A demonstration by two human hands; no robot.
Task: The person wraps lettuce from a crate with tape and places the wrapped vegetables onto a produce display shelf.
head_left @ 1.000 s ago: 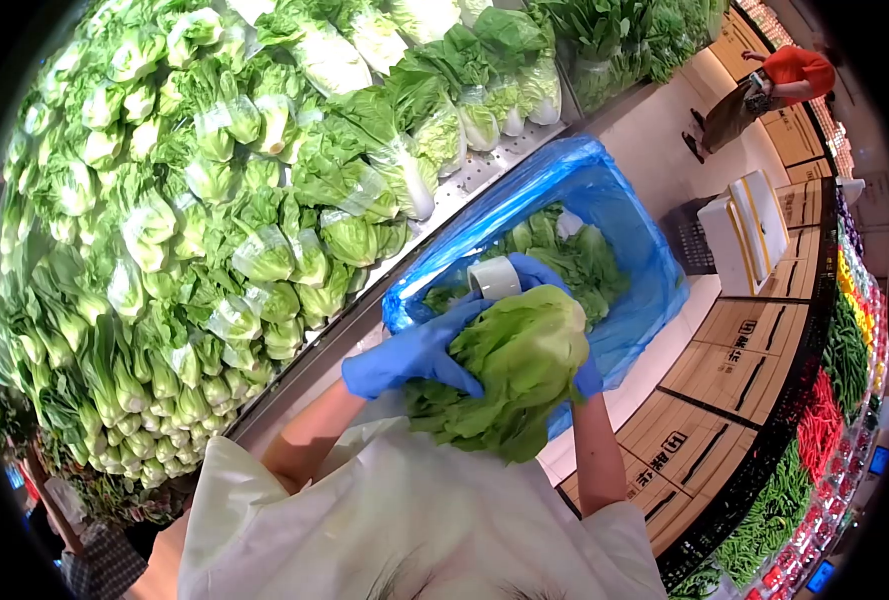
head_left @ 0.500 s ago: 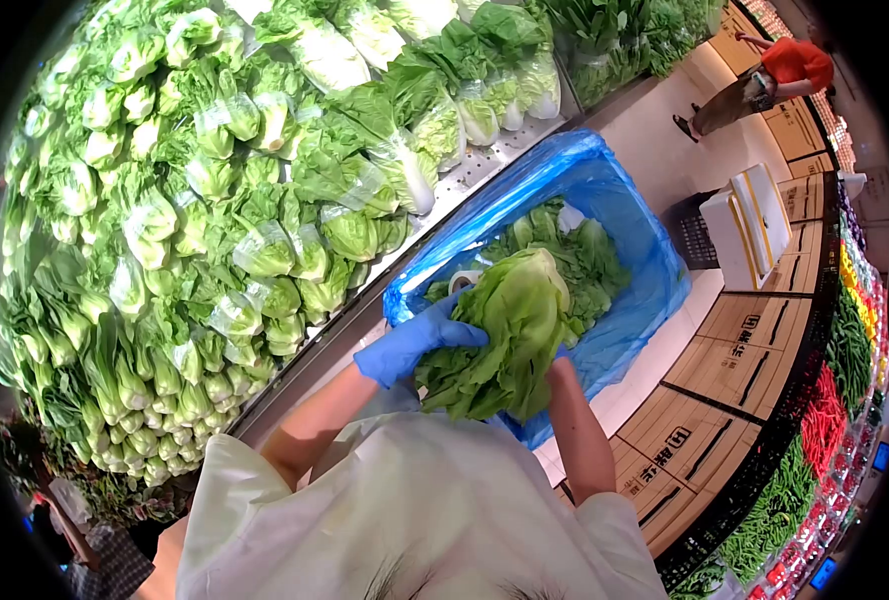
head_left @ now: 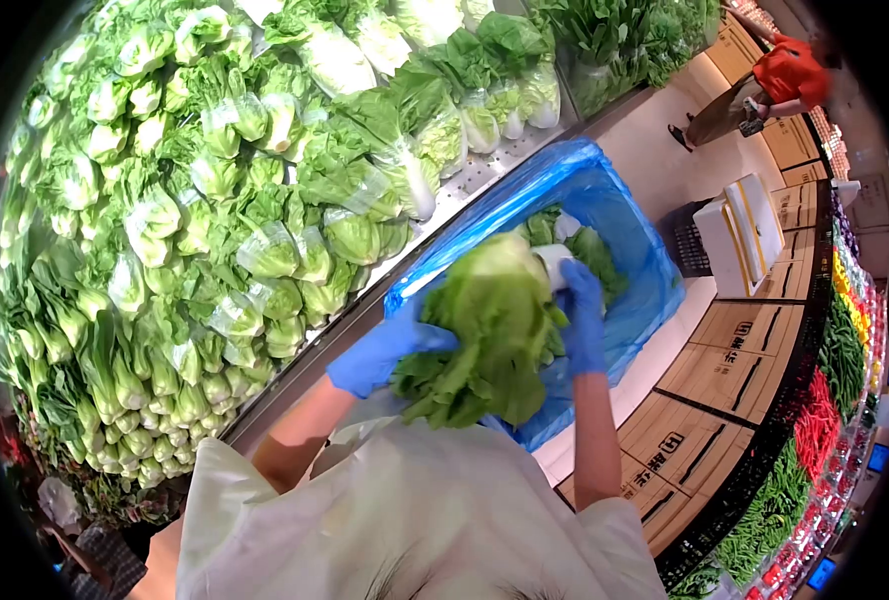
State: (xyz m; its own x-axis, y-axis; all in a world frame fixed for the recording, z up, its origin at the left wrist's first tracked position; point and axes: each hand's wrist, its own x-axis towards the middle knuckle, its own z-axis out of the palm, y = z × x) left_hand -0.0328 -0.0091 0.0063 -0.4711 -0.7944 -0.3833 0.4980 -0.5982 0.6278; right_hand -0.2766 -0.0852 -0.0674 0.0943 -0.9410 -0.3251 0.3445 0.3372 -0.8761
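A leafy green lettuce [head_left: 485,320] is held up in front of my chest, over the near side of a crate lined with blue plastic [head_left: 640,300]. My left hand [head_left: 390,345], in a blue glove, is closed around the leaves on the lettuce's left side. On the other side my right hand [head_left: 583,310], also gloved in blue, grips a small white roll [head_left: 555,262] against the lettuce's upper right. The roll's exact kind is blurred. More loose green leaves [head_left: 590,250] lie inside the crate, partly hidden by the lettuce and my right hand.
A sloping display of wrapped lettuces and cabbages [head_left: 265,250] fills the left, with bok choy [head_left: 145,400] lower down. Cardboard-fronted stands [head_left: 730,350] curve along the right. Beyond the crate are a white box [head_left: 740,235], a dark basket [head_left: 685,240] and a person in red [head_left: 790,75].
My right hand has come out from behind the lettuce, up and right, holding the white roll. The lettuce has shifted slightly left with my left hand. The person in red has moved slightly.
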